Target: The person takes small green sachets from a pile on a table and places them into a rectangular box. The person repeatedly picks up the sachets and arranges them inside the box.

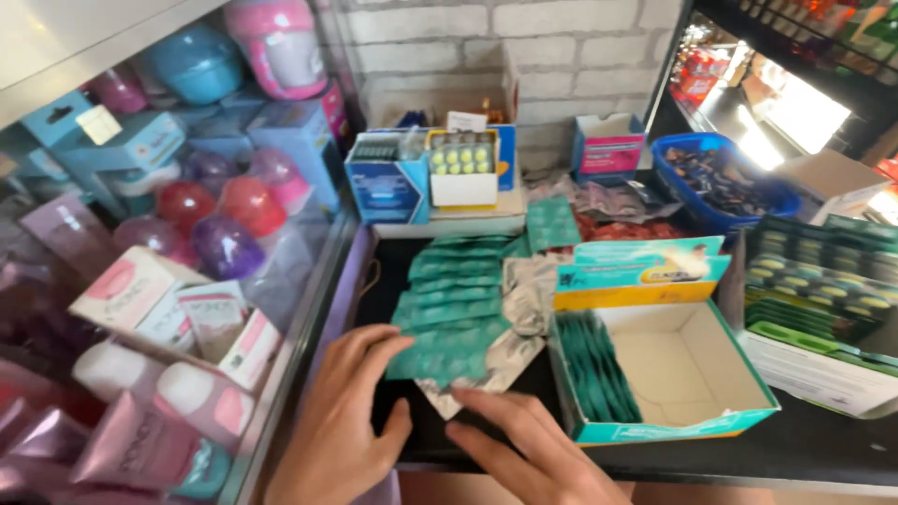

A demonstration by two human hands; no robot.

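The left hand (pixel 341 421) is resting flat on the dark counter (pixel 823 449), its fingertips touching the near end of a fanned row of green blister strips (pixel 449 304). The right hand (pixel 528 449) is lying just beside it, fingers pointing toward a silver strip (pixel 486 374) under the green ones. Right of the hands, an open teal carton (pixel 673 369) is standing with more green strips upright along its left wall. Beyond the hands, a blue basket (pixel 720 187) is sitting well apart.
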